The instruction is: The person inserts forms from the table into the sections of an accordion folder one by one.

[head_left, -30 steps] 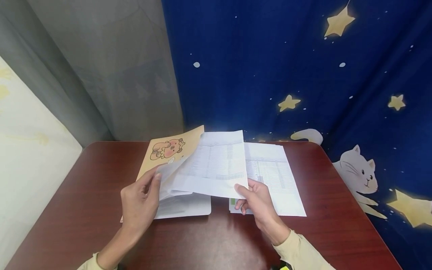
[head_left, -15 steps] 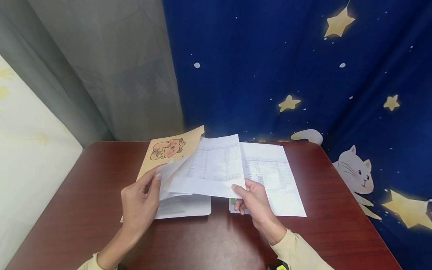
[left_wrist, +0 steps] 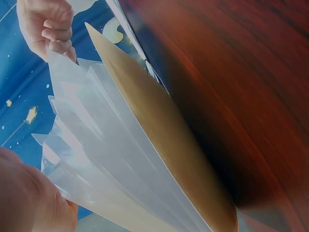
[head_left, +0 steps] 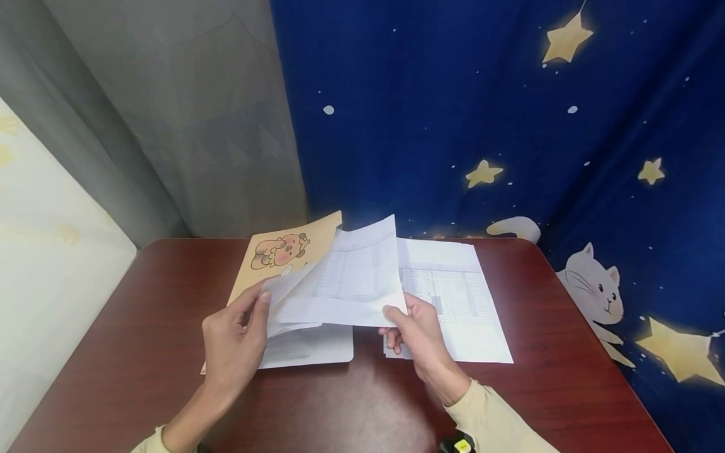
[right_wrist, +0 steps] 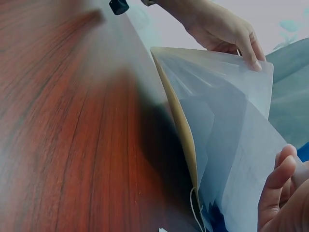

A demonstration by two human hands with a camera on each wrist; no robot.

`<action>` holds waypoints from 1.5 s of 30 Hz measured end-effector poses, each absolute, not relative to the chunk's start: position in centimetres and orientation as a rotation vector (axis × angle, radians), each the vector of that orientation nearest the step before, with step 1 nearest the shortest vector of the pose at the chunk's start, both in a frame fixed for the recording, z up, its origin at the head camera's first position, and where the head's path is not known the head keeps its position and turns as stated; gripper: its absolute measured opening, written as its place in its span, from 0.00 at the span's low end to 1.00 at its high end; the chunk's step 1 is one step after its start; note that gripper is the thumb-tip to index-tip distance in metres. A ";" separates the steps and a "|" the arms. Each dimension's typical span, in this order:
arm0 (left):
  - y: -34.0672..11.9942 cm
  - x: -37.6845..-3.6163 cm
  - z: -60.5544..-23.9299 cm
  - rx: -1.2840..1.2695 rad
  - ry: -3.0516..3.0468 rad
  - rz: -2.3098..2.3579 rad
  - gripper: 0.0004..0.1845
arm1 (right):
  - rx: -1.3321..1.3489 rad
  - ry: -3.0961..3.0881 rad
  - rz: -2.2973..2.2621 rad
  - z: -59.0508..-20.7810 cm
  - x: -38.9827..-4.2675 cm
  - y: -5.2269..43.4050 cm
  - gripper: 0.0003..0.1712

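A tan folder (head_left: 277,248) with a cartoon animal on its cover lies open at the table's middle. Its clear pockets (left_wrist: 96,125) fan out in the left wrist view. My left hand (head_left: 235,343) pinches the lifted cover and a pocket edge between thumb and fingers. A printed sheet (head_left: 357,270) reaches in under that cover, its inner part hidden. With thumb and curled fingers, my right hand (head_left: 421,336) grips the sheet's lower right corner. Behind that hand, a stack of printed sheets (head_left: 472,308) lies flat on the table.
The dark red wooden table (head_left: 362,415) has its far edge against a blue star-patterned curtain (head_left: 396,126) and a grey curtain (head_left: 226,126). A pale wall (head_left: 56,251) stands at the left. A thin cord (right_wrist: 193,208) hangs by the folder's edge in the right wrist view.
My right hand has moved a little left, carrying the printed sheet farther under the cover. The sheet's far right corner has shifted left. My left hand has stayed in place.
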State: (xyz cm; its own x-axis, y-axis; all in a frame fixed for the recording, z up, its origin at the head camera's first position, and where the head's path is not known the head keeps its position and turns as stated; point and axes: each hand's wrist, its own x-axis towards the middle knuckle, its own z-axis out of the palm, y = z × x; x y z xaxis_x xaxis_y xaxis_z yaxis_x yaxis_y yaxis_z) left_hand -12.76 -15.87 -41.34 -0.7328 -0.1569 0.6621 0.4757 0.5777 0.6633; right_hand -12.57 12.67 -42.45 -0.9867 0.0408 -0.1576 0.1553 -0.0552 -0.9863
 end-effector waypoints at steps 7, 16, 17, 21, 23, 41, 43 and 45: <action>-15.8 -12.8 -41.2 -0.254 -2.106 -1.160 0.12 | 0.199 2.081 -2.225 -42.1 -12.5 11.9 0.14; -15.8 -12.7 -41.0 -0.225 -2.113 -1.167 0.12 | 0.222 2.097 -2.242 -41.3 -11.9 12.8 0.15; -15.8 -12.8 -41.1 -0.221 -2.115 -1.167 0.12 | 0.213 2.096 -2.240 -41.2 -11.9 12.8 0.15; -15.8 -12.8 -41.2 -0.226 -2.106 -1.161 0.12 | 0.193 2.085 -2.227 -41.2 -12.0 12.4 0.16; -15.8 -12.8 -41.3 -0.234 -2.098 -1.160 0.12 | 0.191 2.075 -2.224 -41.3 -12.2 12.0 0.17; -15.7 -12.6 -41.3 -0.256 -2.088 -1.177 0.12 | 0.123 2.007 -2.200 -42.3 -12.8 9.1 0.18; -15.7 -12.6 -41.4 -0.259 -2.087 -1.179 0.12 | 0.104 1.997 -2.201 -42.3 -12.8 8.9 0.18; -15.7 -12.7 -41.4 -0.266 -2.079 -1.172 0.12 | 0.093 1.993 -2.197 -42.4 -12.9 8.8 0.17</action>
State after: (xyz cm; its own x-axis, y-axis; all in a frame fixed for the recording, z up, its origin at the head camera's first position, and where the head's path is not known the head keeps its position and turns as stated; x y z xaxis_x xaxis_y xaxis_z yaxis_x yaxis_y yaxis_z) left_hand -12.68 -15.74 -41.42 -0.7168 -0.1629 0.6780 0.4958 0.5645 0.6599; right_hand -12.86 8.75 -42.35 -0.9830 -0.0860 -0.1621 0.1697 -0.0898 -0.9814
